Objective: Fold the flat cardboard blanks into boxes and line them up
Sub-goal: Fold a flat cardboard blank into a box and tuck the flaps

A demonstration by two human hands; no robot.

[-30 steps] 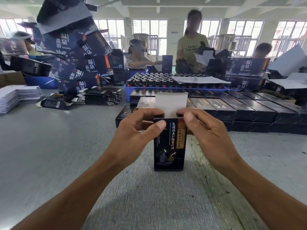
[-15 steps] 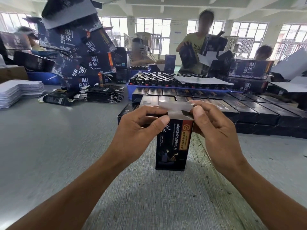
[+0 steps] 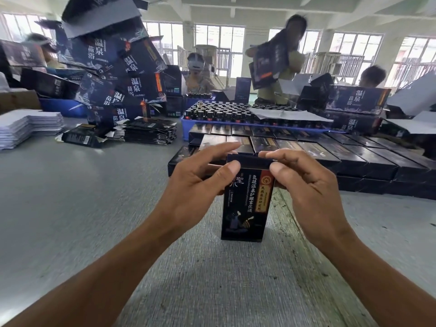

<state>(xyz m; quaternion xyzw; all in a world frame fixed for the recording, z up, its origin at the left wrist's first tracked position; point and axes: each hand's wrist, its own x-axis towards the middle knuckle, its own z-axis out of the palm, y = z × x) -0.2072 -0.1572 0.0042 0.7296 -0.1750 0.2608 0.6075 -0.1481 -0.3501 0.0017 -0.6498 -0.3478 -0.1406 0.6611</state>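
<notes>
One dark printed box [image 3: 245,204] stands upright on the grey table [image 3: 70,208] directly in front of the person, held at its top end between both hands. The left hand [image 3: 198,180] has its thumb against the front face near the upper corner and its fingers reaching over behind the top; the right hand [image 3: 304,182] pinches the opposite upper corner, thumb in front and curled fingers on the lid flap [image 3: 247,159], which lies folded down across the opening. My reading is that the step in hand is closing the top, and whether the tuck tab is fully seated cannot be told from here. The next move probably calls for pressing the flap home, then laying the box down flush against the row of finished boxes [image 3: 306,156] just beyond the hands, matching their direction. Those finished boxes lie side by side in at least two stacked layers, too many and too overlapped to count exactly. Further left are one stack of dark flat blanks [image 3: 148,133] and one stack of white sheets [image 3: 26,126]. Behind the rows is one blue tray of small bottles [image 3: 236,112], far too many to count. Large dark cartons [image 3: 113,74] pile up at the back left, and three other people work at the far side
</notes>
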